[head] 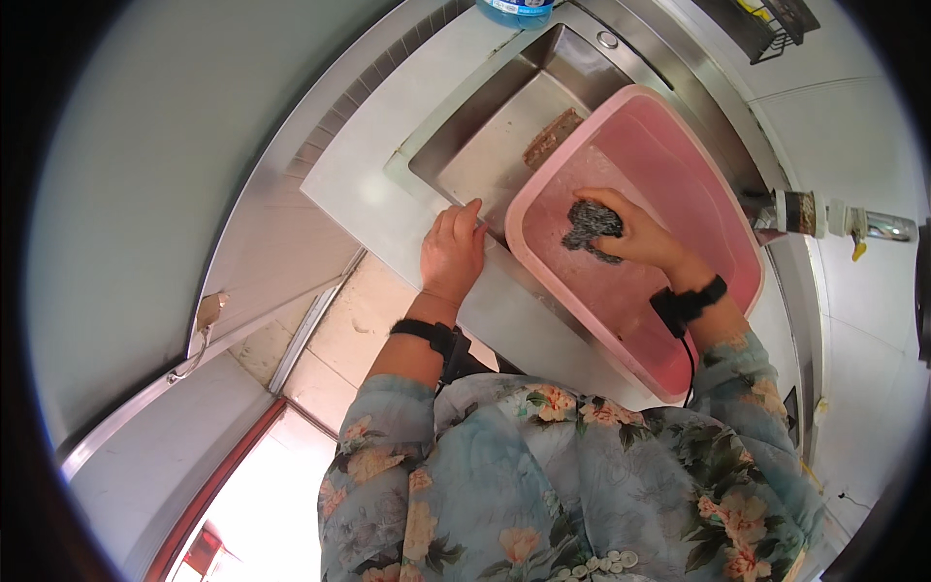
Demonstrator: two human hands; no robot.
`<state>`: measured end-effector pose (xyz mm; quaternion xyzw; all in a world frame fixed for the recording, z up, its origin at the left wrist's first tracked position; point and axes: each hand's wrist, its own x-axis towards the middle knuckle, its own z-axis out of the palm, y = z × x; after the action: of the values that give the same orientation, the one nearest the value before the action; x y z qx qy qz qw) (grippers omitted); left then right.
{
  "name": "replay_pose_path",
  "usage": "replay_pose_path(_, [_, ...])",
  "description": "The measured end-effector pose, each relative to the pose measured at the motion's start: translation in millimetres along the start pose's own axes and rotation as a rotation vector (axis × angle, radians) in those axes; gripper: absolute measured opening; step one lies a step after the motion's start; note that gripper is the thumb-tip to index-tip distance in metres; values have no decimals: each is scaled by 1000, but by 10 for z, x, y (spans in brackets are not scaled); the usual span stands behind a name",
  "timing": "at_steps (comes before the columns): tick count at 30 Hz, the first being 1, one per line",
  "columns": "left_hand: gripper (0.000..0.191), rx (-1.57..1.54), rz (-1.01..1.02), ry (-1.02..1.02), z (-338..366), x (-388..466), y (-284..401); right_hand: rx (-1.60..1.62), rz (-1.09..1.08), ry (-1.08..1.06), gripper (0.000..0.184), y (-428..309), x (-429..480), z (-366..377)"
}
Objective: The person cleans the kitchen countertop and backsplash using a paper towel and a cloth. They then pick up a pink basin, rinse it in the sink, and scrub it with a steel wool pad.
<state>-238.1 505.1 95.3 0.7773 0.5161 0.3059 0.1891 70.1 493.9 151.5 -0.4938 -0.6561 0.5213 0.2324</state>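
Note:
A pink plastic basin stands tilted across the right part of a stainless steel sink. Inside it, my right hand grips a dark grey scouring pad, probably of steel wool, close to the basin's inner face. My left hand rests at the sink's front edge, left of the basin, with its fingers slightly bent and nothing seen in it. A reddish-brown textured piece lies in the sink beside the basin's rim; what it is I cannot tell.
A bottle of blue liquid stands on the white countertop behind the sink's left end. A metal tap with white fittings juts out at the right. A black wire rack hangs at the upper right wall. A cable runs from my right wrist strap.

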Motion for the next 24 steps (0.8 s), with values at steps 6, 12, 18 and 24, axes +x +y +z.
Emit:
replay_pose_path(6, [37,0,-25,-3,23,-26,6,552,335,21,56,-468,-703,-20])
replay_pose_path(12, [36,-8,-18,-12,50,-46,-20,1001,294,169,58,-460,-1140,-32])
replay_pose_path(18, [36,-22,-2,-15,54,-56,-34,1215,253,222,58,-591,-1251,2])
replay_pose_path(24, [36,-16,28,20,80,-47,-65,561,288,382,50,-793,-1178,184])
